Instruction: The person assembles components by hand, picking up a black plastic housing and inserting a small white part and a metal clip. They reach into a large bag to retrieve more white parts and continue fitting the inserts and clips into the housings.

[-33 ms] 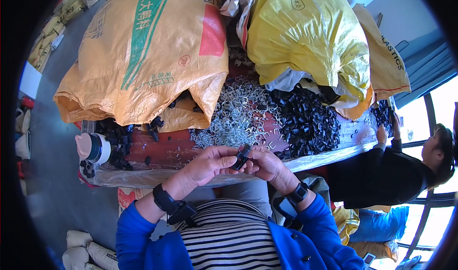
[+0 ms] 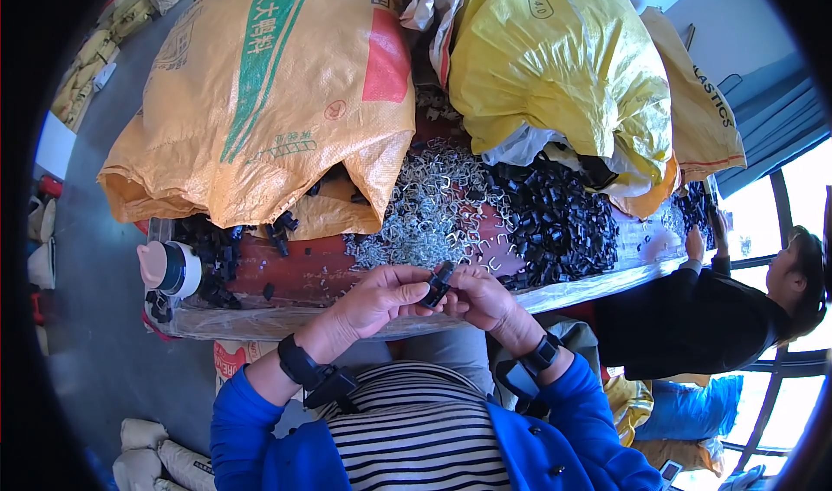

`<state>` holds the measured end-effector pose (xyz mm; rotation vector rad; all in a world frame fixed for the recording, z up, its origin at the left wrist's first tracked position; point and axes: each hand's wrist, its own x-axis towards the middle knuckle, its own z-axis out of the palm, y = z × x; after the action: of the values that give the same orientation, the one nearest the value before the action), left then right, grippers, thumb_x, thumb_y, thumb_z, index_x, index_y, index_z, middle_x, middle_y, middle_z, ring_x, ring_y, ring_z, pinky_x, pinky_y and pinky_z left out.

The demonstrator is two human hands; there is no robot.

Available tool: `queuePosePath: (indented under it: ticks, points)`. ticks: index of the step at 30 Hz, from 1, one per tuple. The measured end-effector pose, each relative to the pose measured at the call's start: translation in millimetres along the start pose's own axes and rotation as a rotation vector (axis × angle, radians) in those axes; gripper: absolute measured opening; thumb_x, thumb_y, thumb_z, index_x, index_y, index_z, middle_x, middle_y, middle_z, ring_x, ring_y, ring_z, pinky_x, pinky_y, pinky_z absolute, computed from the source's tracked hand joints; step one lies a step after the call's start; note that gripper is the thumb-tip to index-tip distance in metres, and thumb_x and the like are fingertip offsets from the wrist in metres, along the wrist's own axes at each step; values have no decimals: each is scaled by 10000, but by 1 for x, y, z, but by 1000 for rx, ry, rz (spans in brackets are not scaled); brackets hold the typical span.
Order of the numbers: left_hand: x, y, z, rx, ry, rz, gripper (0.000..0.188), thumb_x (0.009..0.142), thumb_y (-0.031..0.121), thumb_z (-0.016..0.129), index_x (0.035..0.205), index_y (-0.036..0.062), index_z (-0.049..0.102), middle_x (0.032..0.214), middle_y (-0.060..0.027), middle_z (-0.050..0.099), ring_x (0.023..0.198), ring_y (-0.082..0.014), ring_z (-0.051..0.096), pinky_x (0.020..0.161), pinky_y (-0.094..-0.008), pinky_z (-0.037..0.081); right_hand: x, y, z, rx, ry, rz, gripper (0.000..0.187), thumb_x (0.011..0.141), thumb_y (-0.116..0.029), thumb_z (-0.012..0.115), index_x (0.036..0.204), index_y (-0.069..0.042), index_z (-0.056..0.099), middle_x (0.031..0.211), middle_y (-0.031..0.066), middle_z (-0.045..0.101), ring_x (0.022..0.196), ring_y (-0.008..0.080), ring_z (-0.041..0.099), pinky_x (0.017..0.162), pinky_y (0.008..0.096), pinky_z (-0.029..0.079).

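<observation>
I'm seeing both hands pinching one small black clip (image 2: 438, 285) together, left hand (image 2: 381, 299) and right hand (image 2: 481, 298), fingers clenched on it, just above the table (image 2: 295, 274).

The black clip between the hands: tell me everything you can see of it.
The black clip is small, dark and looks like plastic, like the black pieces heaped on the table behind it. It is held tilted above the table's near edge, pinched between the left hand and the right hand. Fingers hide most of it; finer parts cannot be made out.
</observation>
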<state>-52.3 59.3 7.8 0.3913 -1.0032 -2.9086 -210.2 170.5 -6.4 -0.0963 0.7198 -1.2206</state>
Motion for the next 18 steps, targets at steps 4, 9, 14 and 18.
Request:
queuePosePath:
  ticks: [4, 9, 14, 18]
  points:
    - [-2, 0, 0, -99, 43, 3, 321, 801, 194, 516, 1024, -34, 482, 927, -137, 564, 846, -199, 564, 729, -281, 472, -9, 7, 22, -336, 149, -302, 132, 812, -104, 493, 890, 1, 510, 751, 65, 560, 576, 101, 513, 482, 206, 400]
    - [-2, -3, 0, -214, 38, 14, 315, 805, 189, 507, 1031, -29, 476, 922, -144, 564, 836, -208, 569, 719, -287, 480, -15, 6, 27, -1242, 203, -857, 101, 804, -75, 514, 865, 5, 527, 735, 41, 558, 595, 96, 516, 521, 214, 421]
    - [-3, -3, -3, -205, 47, 66, 348, 800, 198, 515, 1079, 1, 445, 931, -134, 558, 838, -199, 564, 722, -286, 477, -13, 7, 24, -1014, 311, -584, 99, 807, -86, 513, 833, 5, 544, 720, 44, 559, 558, 82, 496, 488, 187, 395]
    - [-3, -3, -4, -177, 155, 137, 378, 795, 200, 525, 1112, 23, 420, 950, -117, 550, 870, -187, 549, 749, -291, 461, -8, 6, 15, -566, 210, -458, 100, 811, -92, 512, 838, 2, 529, 675, 25, 547, 509, 70, 482, 473, 172, 385]
